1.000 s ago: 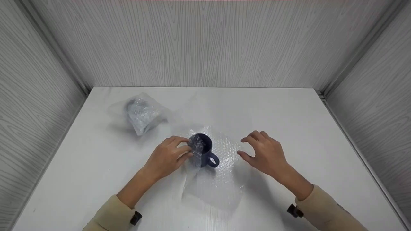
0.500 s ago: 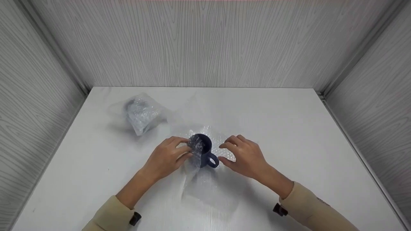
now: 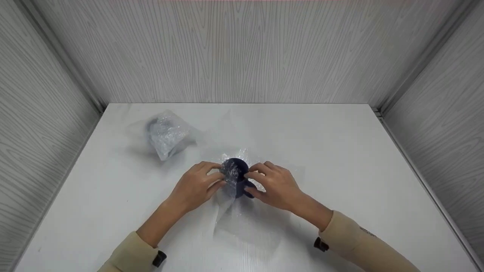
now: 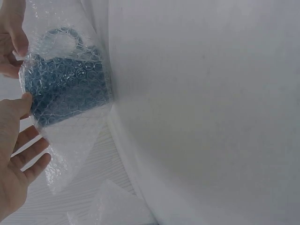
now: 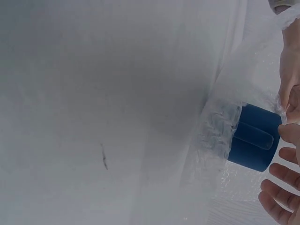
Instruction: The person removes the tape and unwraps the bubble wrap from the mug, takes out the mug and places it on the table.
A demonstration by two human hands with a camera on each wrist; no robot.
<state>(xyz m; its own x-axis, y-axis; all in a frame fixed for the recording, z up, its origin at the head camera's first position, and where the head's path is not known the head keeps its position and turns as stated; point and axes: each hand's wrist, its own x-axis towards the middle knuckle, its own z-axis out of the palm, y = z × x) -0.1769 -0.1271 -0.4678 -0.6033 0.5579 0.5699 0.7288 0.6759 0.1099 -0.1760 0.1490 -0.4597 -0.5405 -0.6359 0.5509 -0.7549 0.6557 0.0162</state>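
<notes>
A dark blue mug [image 3: 239, 189] stands upright on a sheet of bubble wrap [image 3: 247, 226] at the middle of the table. Bubble wrap is folded over the mug's left side and dips into its mouth. At that side my left hand [image 3: 196, 183] pinches the wrap near the rim; the left wrist view shows the thumb [image 4: 27, 101] against the covered mug. My right hand [image 3: 278, 185] is at the handle side, partly hiding the handle. In the right wrist view, its thumb touches the uncovered mug [image 5: 255, 138] near the rim, with the other fingers spread loosely.
A bubble-wrapped bundle [image 3: 168, 134] with something dark inside lies at the table's back left. The white table [image 3: 340, 151] is bounded by wood-grain panels at the back [image 3: 242, 53] and both sides.
My right hand has moved left, from over the right part of the wrap to the mug's handle side. The left hand, the mug and the bundle have stayed about where they were.
</notes>
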